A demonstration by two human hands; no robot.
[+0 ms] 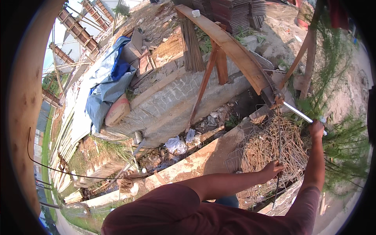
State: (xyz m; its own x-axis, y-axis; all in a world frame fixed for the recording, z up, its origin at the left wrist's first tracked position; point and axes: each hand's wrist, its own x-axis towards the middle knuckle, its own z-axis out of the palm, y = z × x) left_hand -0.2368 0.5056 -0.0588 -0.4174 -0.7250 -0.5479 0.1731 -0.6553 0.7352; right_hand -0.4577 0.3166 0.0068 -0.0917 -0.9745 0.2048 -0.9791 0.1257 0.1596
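Observation:
My left hand (273,170) is closed round a thin dark steel rod (279,137), which runs from the end of a wooden bench plank (231,43) back toward my body. With fingers wrapped round it, my right hand (316,128) grips a silver metal pipe (297,112) near its outer end. The pipe's other end meets a small bending fixture (273,96) at the tip of the plank, where the rod also reaches. Below the rod lies a large tangled heap of bent wire pieces (266,147). Shadow and the hand hide the exact grip on the rod.
Wooden legs (221,66) prop the plank. A bundle of thin rods (190,45) leans by its far end. Beyond a trash-strewn ditch (176,147) stands a concrete wall (164,105) with a blue tarp (105,86) and sack (117,111). Green branches (333,94) hang at right.

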